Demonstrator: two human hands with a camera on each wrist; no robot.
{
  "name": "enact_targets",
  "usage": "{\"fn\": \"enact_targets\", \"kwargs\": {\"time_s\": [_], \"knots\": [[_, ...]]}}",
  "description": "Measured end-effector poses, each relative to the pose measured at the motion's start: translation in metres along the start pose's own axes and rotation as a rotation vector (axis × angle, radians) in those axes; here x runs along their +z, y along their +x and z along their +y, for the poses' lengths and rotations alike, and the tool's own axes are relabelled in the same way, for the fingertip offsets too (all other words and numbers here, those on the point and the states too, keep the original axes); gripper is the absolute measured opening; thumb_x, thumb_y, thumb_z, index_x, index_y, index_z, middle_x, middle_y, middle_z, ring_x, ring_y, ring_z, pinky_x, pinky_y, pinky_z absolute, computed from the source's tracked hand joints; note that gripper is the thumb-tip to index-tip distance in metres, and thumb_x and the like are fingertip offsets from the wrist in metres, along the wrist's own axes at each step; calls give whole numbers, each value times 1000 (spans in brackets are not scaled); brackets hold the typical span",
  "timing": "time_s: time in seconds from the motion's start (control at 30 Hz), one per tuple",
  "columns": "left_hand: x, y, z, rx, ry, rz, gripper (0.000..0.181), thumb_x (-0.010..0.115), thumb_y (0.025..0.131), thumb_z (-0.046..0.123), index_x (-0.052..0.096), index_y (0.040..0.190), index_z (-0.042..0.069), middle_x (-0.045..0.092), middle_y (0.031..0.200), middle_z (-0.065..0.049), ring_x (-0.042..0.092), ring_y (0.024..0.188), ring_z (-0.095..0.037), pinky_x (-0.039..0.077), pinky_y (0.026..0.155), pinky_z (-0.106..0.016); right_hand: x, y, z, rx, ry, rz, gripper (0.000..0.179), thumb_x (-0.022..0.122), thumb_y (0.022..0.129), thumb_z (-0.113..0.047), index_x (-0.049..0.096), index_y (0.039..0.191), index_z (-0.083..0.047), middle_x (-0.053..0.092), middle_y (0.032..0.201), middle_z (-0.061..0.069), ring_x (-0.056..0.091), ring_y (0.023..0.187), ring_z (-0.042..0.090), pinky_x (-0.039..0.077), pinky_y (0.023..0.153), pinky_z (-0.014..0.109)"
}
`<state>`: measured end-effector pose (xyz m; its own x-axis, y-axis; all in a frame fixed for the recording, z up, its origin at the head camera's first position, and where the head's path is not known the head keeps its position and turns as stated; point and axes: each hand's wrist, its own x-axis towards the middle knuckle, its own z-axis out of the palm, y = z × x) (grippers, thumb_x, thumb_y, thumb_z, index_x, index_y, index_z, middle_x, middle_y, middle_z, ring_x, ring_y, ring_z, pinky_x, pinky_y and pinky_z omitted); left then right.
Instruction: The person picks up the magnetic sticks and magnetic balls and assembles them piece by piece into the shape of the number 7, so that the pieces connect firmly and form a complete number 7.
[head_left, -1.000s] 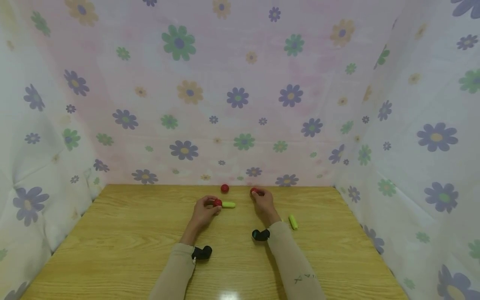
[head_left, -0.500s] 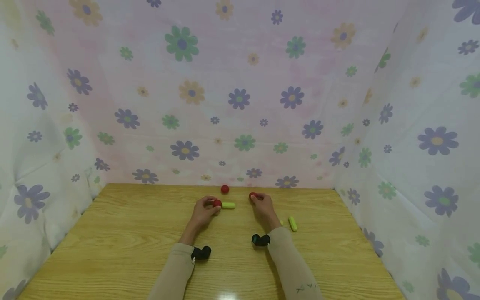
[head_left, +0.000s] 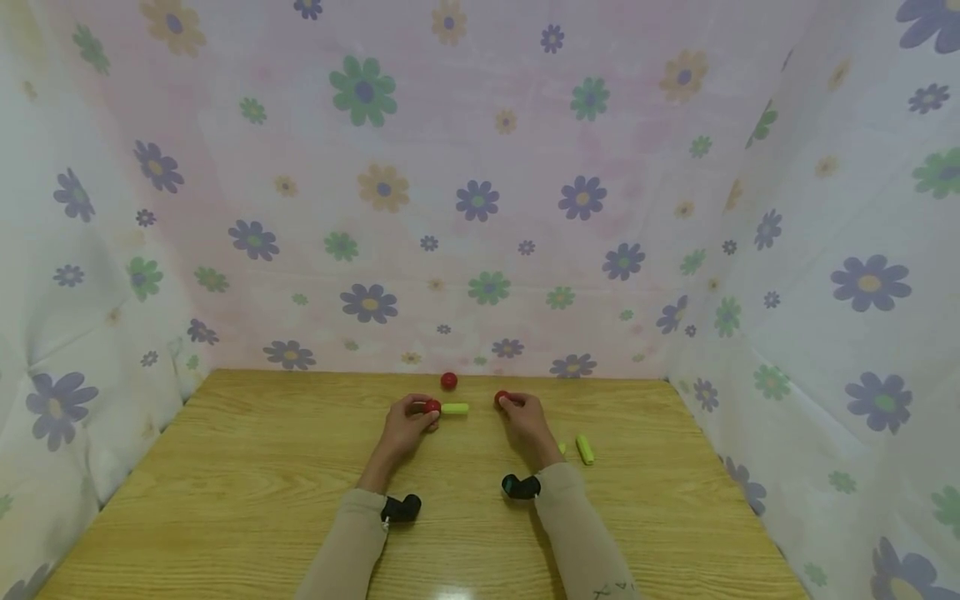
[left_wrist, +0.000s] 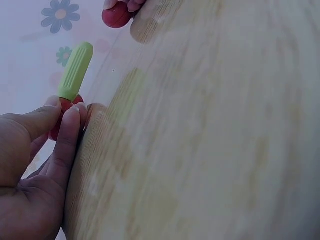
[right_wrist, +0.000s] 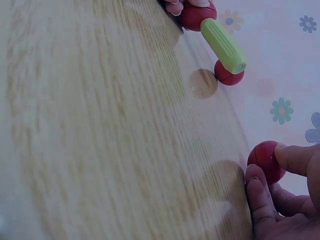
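Observation:
My left hand (head_left: 405,429) pinches a red ball (head_left: 432,407) between thumb and fingers, low over the wooden table. From that ball a light green ribbed rod (left_wrist: 76,71) sticks out to the right, its far end free, with a small shiny disc on it. My right hand (head_left: 527,421) pinches a second red ball (right_wrist: 266,161) with thumb and fingertips, to the right of the rod's free end and apart from it. Behind the rod, a third red ball (head_left: 448,381) lies on the table near its back edge.
Right of my right wrist lies another green rod (head_left: 585,450). Beside it, a further green piece (head_left: 562,448) is mostly hidden by that wrist. Flower-patterned cloth (head_left: 487,208) stands behind the table (head_left: 247,483) and along both sides.
My right hand has drawn its red ball toward me and slightly left, away from the table's back edge. The left hand, with its ball and rod, stays almost still.

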<state>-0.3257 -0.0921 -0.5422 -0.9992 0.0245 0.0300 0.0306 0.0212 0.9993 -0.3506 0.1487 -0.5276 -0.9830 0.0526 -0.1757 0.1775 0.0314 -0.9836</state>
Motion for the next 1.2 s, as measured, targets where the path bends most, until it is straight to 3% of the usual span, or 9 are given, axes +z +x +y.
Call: {"fn": "enact_targets", "kwargs": {"time_s": [0.43,0.6,0.7,0.83,0.93,1.2], "knots": [[2,-2,0,-10,-7,-10,31,67,98,-5,60,127,-10,64,119,-29,72,93,-20,63,77,-26,1,-19,2,5,-143,7,43,55,110,-22,53,137,11,54,140,29,55,129,37,46,113,50],[2,-2,1,9,12,3,31,67,97,-5,60,126,-10,65,118,-30,72,89,-19,63,76,-26,4,-22,-2,-67,-301,-26,44,54,110,-24,59,131,14,61,133,30,59,124,39,48,110,51],[1,-2,1,14,20,6,31,67,98,-5,60,127,-11,64,118,-31,72,88,-18,63,76,-26,5,-22,-5,-94,-375,-57,43,53,110,-25,65,125,14,67,123,27,64,111,32,53,101,46],[1,-3,1,17,21,1,31,66,98,-4,59,127,-12,63,119,-32,73,89,-20,63,76,-27,7,-22,-7,-83,-327,-121,41,53,110,-24,67,122,13,71,103,24,70,80,18,61,79,35],[1,-4,2,13,12,-1,32,66,99,-3,59,129,-11,63,121,-32,73,93,-24,63,78,-28,8,-22,-7,-67,-264,-154,44,52,111,-25,64,127,14,71,99,23,69,66,13,63,68,29],[2,-5,2,23,3,2,32,65,99,-3,58,130,-10,63,123,-33,73,99,-31,63,80,-29,8,-17,-5,-32,-110,-264,48,48,112,-26,56,138,14,70,118,28,76,86,15,63,80,29]]}}
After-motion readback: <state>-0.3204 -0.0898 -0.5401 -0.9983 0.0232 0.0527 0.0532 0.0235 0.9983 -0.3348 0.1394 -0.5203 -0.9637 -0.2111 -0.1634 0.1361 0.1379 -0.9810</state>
